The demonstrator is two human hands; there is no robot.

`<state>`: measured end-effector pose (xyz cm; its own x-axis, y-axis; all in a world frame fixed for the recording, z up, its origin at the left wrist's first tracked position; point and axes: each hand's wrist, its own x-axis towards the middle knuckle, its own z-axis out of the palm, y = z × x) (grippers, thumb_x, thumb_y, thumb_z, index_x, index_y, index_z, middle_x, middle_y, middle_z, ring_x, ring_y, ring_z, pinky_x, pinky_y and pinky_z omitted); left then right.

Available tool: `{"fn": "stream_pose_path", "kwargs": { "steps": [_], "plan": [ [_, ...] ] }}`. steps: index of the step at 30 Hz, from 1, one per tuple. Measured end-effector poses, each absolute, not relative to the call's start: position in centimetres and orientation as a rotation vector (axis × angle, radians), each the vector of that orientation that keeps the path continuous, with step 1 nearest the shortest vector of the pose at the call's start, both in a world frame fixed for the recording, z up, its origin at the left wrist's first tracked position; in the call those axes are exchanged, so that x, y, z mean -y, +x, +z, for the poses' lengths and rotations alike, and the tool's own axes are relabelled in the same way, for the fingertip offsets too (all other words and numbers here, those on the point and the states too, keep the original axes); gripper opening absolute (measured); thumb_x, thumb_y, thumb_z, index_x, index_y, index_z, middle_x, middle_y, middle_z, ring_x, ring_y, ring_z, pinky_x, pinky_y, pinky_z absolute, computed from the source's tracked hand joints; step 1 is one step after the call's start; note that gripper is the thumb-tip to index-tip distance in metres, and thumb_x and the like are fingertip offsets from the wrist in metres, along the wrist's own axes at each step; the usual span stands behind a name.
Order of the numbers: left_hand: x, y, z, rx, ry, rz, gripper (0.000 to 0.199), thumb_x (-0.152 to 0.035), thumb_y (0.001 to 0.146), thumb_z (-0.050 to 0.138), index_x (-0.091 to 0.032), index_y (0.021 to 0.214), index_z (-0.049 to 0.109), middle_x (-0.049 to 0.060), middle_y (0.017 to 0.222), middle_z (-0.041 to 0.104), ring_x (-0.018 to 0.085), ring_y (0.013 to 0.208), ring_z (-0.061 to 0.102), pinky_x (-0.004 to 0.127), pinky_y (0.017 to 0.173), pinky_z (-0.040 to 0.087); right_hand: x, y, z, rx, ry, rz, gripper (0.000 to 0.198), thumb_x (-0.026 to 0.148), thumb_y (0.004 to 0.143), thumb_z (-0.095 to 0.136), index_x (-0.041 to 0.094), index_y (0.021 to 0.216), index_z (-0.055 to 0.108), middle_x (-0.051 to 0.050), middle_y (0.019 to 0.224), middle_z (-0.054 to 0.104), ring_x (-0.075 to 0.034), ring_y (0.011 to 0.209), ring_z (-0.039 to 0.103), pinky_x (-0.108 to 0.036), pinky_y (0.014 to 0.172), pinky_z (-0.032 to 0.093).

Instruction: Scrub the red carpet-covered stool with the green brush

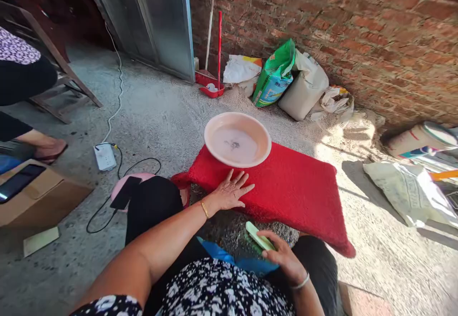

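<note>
My left hand point(231, 193) lies palm down with spread fingers on a red fleecy cloth point(300, 182), just below the basin. The cloth is draped over a low support that it hides. In my right hand point(286, 256) is a pale green scrubbing brush point(259, 236), its bristles facing down, near my lap and apart from the cloth. A light pink basin point(266, 150) with cloudy liquid stands on the cloth's far left part. Something small and dark shows in the liquid; I cannot tell what.
A power strip point(105, 157) with cables and a cardboard box point(46, 194) lie on the left, near a seated person's foot point(50, 148). A red dustpan point(211, 92) and several sacks point(274, 80) line the brick wall. A bucket point(422, 138) lies at right.
</note>
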<state>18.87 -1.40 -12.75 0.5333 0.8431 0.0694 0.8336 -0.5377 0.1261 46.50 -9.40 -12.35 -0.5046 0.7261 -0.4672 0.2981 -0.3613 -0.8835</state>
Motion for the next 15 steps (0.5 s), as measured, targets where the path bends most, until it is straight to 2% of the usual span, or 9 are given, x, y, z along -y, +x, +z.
{"fn": "stream_pose_path", "kwargs": {
  "steps": [4, 9, 12, 15],
  "plan": [
    [1.7, 19.4, -12.5, -1.496, 2.636, 0.187, 0.085, -0.053, 0.077, 0.065, -0.023, 0.146, 0.026, 0.017, 0.155, 0.018, 0.032, 0.143, 0.012, 0.058, 0.112, 0.005, 7.8, 46.1, -9.0, 1.683, -1.327, 1.673, 0.052, 0.047, 0.070, 0.068, 0.019, 0.113, 0.062, -0.007, 0.113, 0.060, -0.026, 0.103, 0.053, -0.036, 0.088, 0.041],
    [2.5, 19.5, -11.5, -1.860, 2.395, 0.110, 0.107, -0.061, 0.066, 0.070, -0.008, 0.147, 0.023, 0.026, 0.153, 0.012, 0.041, 0.141, 0.010, 0.065, 0.108, 0.004, 4.6, 43.5, -7.6, 1.839, -1.596, 0.890, 0.051, 0.055, 0.071, 0.066, 0.022, 0.109, 0.064, -0.006, 0.102, 0.058, -0.024, 0.098, 0.052, -0.037, 0.088, 0.040],
    [2.4, 19.3, -10.8, -1.980, 2.272, -0.022, 0.115, -0.065, 0.062, 0.071, -0.004, 0.146, 0.024, 0.028, 0.153, 0.011, 0.043, 0.140, 0.009, 0.065, 0.108, 0.006, 2.8, 40.5, -8.3, 1.921, -1.640, 0.557, 0.052, 0.062, 0.074, 0.059, 0.023, 0.109, 0.065, -0.007, 0.097, 0.054, -0.023, 0.093, 0.052, -0.036, 0.081, 0.043],
    [2.0, 19.6, -10.4, -2.032, 2.210, -0.163, 0.117, -0.065, 0.059, 0.073, -0.003, 0.146, 0.025, 0.030, 0.151, 0.013, 0.045, 0.139, 0.014, 0.062, 0.108, 0.014, 1.6, 37.6, -9.5, 2.045, -1.621, 0.385, 0.053, 0.064, 0.076, 0.054, 0.024, 0.108, 0.067, -0.007, 0.093, 0.051, -0.022, 0.086, 0.053, -0.034, 0.073, 0.045]
  ]
}}
